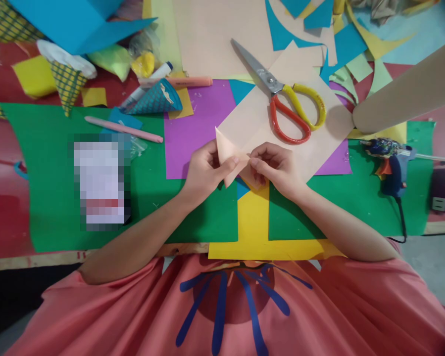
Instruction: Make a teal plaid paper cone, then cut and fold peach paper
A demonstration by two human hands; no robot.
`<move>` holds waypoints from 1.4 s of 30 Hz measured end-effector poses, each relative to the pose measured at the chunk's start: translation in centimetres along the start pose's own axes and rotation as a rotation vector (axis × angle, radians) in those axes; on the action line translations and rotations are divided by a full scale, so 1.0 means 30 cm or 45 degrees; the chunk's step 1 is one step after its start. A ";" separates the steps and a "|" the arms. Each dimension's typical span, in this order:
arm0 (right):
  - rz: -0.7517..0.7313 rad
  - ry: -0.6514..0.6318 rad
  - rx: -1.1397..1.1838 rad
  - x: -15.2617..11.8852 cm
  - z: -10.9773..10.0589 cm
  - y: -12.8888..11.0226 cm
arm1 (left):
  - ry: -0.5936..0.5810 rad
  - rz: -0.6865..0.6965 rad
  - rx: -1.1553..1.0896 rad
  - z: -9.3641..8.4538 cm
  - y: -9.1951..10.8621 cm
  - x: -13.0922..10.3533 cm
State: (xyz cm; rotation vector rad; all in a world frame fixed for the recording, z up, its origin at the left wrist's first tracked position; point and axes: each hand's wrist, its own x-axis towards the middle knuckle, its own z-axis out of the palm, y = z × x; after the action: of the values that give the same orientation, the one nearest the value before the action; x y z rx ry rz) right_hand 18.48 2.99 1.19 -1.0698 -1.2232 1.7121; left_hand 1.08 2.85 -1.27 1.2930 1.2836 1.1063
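A small peach-coloured paper cone [225,154] is pinched between the thumb and fingers of my left hand [207,165]. Its pointed end tapers to the right, where the thumb and fingertips of my right hand [272,165] close on it. The wide end flares up and to the left. Just beyond my hands lies a larger peach sheet [244,118], set at an angle. Scissors [277,94] with one red and one yellow handle rest on that sheet, blades pointing away to the upper left.
At right a blue glue gun [395,170] lies on green sheet [356,207], near a beige tube [411,81]. Left are a blurred-out white object [101,178], a pink pen [123,129] and a teal patterned cone [159,97]. Coloured paper scraps [350,44] pile up behind.
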 end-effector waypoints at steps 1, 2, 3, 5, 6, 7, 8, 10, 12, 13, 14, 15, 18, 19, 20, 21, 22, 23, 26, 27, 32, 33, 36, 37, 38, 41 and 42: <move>-0.001 0.000 0.003 0.000 0.000 0.000 | 0.003 0.006 -0.007 0.001 0.002 0.000; -0.001 -0.001 0.007 0.000 0.000 -0.001 | 0.001 0.011 -0.011 0.003 0.003 0.000; -0.001 -0.003 0.010 0.000 0.000 -0.001 | -0.004 0.014 -0.012 0.003 0.005 0.001; -0.004 -0.007 0.020 0.000 0.000 -0.001 | -0.014 0.012 -0.010 0.005 0.008 0.001; -0.007 -0.009 0.024 0.001 0.000 -0.001 | -0.016 0.012 -0.012 0.005 0.010 0.001; -0.010 -0.012 0.026 0.001 -0.001 -0.001 | -0.012 0.013 -0.017 0.005 0.010 0.001; -0.010 -0.015 0.026 0.001 -0.001 -0.001 | -0.010 0.014 -0.022 0.005 0.011 0.001; -0.003 -0.015 0.018 0.001 -0.001 0.000 | -0.014 0.013 -0.024 0.004 0.010 0.002; 0.006 -0.011 0.005 0.002 -0.002 0.001 | -0.020 0.013 -0.023 0.004 0.009 0.002; 0.009 -0.008 -0.001 0.002 -0.002 0.001 | -0.023 0.015 -0.023 0.004 0.009 0.003; 0.007 -0.006 -0.006 0.002 -0.002 0.002 | -0.024 0.021 -0.027 0.004 0.008 0.003; 0.005 -0.005 -0.010 0.003 -0.002 0.002 | -0.025 0.029 -0.033 0.004 0.009 0.004; -0.004 0.005 -0.025 0.004 -0.003 0.003 | -0.030 0.035 -0.051 0.006 0.009 0.006; -0.005 0.012 -0.029 0.004 -0.003 0.004 | -0.031 0.031 -0.062 0.006 0.010 0.006; -0.006 0.021 -0.030 0.004 -0.004 0.004 | -0.031 0.026 -0.080 0.007 0.011 0.007; -0.007 0.029 -0.028 0.005 -0.005 0.005 | -0.032 0.021 -0.108 0.006 0.012 0.007; -0.007 0.037 -0.023 0.005 -0.006 0.006 | -0.042 0.013 -0.144 0.006 0.014 0.008; -0.006 0.046 -0.016 0.005 -0.008 0.007 | -0.064 0.002 -0.184 0.005 0.017 0.010; -0.004 0.082 0.010 0.006 -0.014 0.012 | -0.140 -0.039 -0.259 -0.001 0.031 0.016; -0.007 0.092 0.019 0.007 -0.016 0.014 | -0.153 -0.051 -0.256 -0.004 0.036 0.018; -0.022 0.102 0.044 0.008 -0.020 0.015 | -0.120 -0.067 -0.206 -0.013 0.054 0.024; -0.027 0.105 0.043 0.008 -0.020 0.015 | -0.112 -0.067 -0.198 -0.014 0.054 0.024; -0.041 0.129 0.034 0.008 -0.017 0.012 | -0.078 -0.061 -0.177 -0.013 0.051 0.025; -0.044 0.138 0.033 0.008 -0.016 0.012 | -0.069 -0.056 -0.171 -0.013 0.050 0.025; -0.048 0.145 0.034 0.008 -0.016 0.012 | -0.061 -0.050 -0.166 -0.013 0.048 0.024; -0.055 0.155 0.026 0.009 -0.017 0.012 | -0.044 -0.033 -0.148 -0.014 0.046 0.023; -0.056 0.156 0.019 0.009 -0.017 0.012 | -0.038 -0.026 -0.141 -0.014 0.046 0.023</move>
State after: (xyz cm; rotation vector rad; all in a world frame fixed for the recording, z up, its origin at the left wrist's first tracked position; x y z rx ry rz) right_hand 18.82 3.32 0.69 -1.1139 -1.1471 1.5958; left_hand 0.84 3.58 0.14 1.2073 1.1944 1.1238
